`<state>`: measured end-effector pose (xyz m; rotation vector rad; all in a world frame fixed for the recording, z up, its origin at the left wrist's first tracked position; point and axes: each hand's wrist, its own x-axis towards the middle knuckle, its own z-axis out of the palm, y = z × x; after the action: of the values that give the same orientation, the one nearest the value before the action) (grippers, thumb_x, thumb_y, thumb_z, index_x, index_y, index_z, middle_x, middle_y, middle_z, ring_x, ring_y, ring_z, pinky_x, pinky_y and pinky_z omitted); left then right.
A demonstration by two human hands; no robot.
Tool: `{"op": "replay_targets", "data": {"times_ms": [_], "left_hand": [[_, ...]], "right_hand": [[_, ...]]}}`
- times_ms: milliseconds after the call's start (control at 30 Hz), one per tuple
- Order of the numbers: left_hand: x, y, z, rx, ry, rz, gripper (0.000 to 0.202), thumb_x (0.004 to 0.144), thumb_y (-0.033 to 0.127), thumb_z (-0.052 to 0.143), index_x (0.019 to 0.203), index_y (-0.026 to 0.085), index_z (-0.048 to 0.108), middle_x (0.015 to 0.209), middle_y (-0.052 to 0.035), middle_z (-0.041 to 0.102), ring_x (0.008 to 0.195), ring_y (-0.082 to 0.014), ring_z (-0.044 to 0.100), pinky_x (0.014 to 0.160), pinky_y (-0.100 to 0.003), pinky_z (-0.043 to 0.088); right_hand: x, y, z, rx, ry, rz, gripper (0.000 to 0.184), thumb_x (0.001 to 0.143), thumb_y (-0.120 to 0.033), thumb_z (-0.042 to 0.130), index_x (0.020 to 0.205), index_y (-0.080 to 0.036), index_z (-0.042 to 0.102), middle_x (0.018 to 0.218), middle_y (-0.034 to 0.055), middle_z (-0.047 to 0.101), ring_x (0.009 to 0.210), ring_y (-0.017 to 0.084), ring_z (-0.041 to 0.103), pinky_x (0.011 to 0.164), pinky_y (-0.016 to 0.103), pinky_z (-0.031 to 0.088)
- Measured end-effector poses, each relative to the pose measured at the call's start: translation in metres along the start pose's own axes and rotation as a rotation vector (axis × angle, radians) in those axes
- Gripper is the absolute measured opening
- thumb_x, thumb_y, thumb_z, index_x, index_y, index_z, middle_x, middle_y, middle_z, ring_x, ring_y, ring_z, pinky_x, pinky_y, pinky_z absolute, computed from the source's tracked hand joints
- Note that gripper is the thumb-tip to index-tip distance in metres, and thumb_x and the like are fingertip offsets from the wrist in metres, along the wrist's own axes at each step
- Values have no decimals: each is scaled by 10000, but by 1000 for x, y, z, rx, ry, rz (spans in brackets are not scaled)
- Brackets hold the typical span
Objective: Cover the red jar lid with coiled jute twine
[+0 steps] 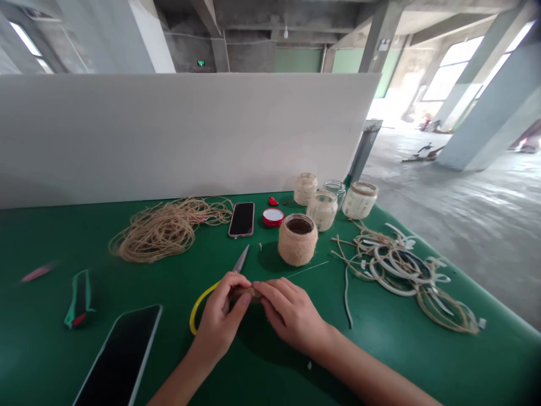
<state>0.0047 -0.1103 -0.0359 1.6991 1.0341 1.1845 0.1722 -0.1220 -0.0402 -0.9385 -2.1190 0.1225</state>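
The left hand (217, 324) and right hand (291, 316) meet above the counter (443, 361), their fingers (274, 293) curled closed and pinching a small bundle of brown twine (245, 292) between them. Scissors (240, 260) with a yellow handle lie under and just beside the left hand, the blade pointing away from the person. A thin needle (306, 269) lies near the right hand, just below a jar wrapped in twine (298, 239). A heap of loose twine (169, 231) sits to the left, and a tangle of white rings and twine (393, 265) to the right.

A loosened pinch could let the small bundle drop or unravel. A slip toward the bare blade could nick a finger, and the needle, barely visible against the green, could prick a careless hand.
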Motion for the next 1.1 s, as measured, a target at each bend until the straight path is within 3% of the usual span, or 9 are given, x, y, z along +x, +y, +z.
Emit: {"op": "replay_targets", "data": {"times_ms": [233, 367, 667, 800, 967, 1100], "left_hand": [[1, -2, 1, 8, -28, -24, 101, 828, 251, 499, 926, 224, 509, 861, -1, 547, 768, -131, 577, 675, -220, 493], [-1, -1, 2, 31, 11, -36, 92, 840, 274, 477, 909, 219, 500, 825, 4, 543, 681, -115, 572, 589, -200, 493], [-1, -3, 0, 96, 112, -15, 134, 827, 308, 486, 914, 208, 504, 846, -16, 542, 713, -138, 571, 596, -223, 502], [-2, 0, 3, 69, 82, -37, 149, 821, 314, 492, 923, 205, 496, 828, -17, 545, 689, -139, 575, 594, -232, 506], [-5, -1, 5, 72, 28, 0, 190, 816, 268, 504, 997, 213, 487, 926, -40, 543, 792, -161, 591, 687, -264, 512], [-4, -4, 5, 74, -6, 27, 109, 829, 233, 482, 936, 220, 496, 873, -18, 526, 730, -140, 573, 626, -236, 504]], "right_hand": [[1, -1, 0, 53, 1, 38, 292, 888, -142, 376, 1160, -142, 481, 920, 93, 616, 792, 171, 557, 701, 310, 488], [2, -1, 0, 54, -16, 41, 304, 886, -163, 387, 1178, -144, 469, 932, 94, 618, 794, 175, 557, 700, 314, 485], [1, -1, -1, 39, -13, 27, 307, 880, -181, 407, 1180, -139, 456, 949, 98, 619, 797, 179, 557, 695, 317, 482], [0, 0, 1, 30, -5, 47, 277, 875, -164, 399, 1137, -146, 485, 876, 86, 613, 753, 169, 558, 663, 299, 488], [-1, -2, 2, 61, -5, 60, 275, 869, -149, 395, 1125, -145, 494, 872, 86, 608, 751, 171, 554, 670, 302, 487], [0, -2, 1, 58, -10, 54, 282, 873, -142, 386, 1135, -139, 491, 873, 86, 612, 749, 170, 549, 675, 304, 481]]}}
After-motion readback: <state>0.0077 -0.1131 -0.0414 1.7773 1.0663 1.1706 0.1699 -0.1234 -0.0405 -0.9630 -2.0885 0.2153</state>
